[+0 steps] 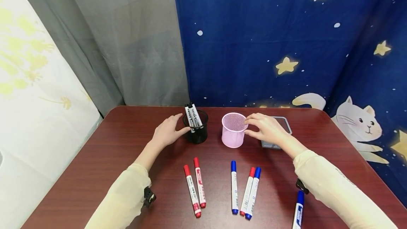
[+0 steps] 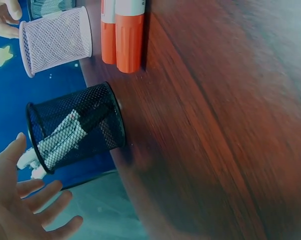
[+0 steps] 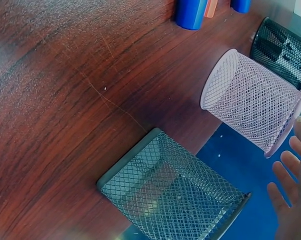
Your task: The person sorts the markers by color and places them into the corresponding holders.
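- Left grip (image 1: 167, 130), spread, empty, is flanking the black cup (image 1: 198, 138), which is propping markers (image 1: 192, 116) upright.
- Right grip (image 1: 265, 126), parted, empty, is hanging by the pink cup (image 1: 233, 139), contact unclear from here.

Room runs between red markers (image 1: 192, 191) and leftmost blue marker (image 1: 234, 187), narrowing between black cup (image 1: 198, 138) and pink cup (image 1: 233, 136).

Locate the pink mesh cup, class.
In the head view, the pink mesh cup stands just right of centre, between the black cup and the right hand.
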`<action>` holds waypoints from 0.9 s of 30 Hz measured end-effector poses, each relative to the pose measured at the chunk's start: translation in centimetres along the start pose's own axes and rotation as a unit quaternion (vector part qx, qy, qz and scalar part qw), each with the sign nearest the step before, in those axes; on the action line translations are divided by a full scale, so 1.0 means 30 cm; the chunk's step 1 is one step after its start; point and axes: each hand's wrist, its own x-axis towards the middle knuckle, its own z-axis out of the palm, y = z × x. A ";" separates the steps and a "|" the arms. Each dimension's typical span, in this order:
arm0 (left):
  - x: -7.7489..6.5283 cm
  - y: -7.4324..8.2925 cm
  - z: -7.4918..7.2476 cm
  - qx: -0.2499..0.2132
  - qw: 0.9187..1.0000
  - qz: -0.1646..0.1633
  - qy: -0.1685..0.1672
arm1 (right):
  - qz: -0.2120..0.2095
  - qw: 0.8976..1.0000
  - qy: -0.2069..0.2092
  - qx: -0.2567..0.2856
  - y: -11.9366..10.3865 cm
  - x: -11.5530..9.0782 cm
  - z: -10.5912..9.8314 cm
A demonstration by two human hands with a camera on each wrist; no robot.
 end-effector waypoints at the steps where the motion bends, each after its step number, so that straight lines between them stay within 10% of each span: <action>1: -0.010 -0.002 -0.003 0.004 1.000 0.005 0.007 | 0.004 1.000 -0.003 0.000 0.001 0.000 0.002; 11: -0.154 0.000 -0.026 0.059 0.987 0.116 0.099 | 0.014 1.000 -0.014 0.006 0.002 0.003 0.011; 27: -0.268 0.059 -0.046 0.070 0.977 0.180 0.092 | 0.031 0.999 -0.012 0.019 0.014 0.005 0.019</action>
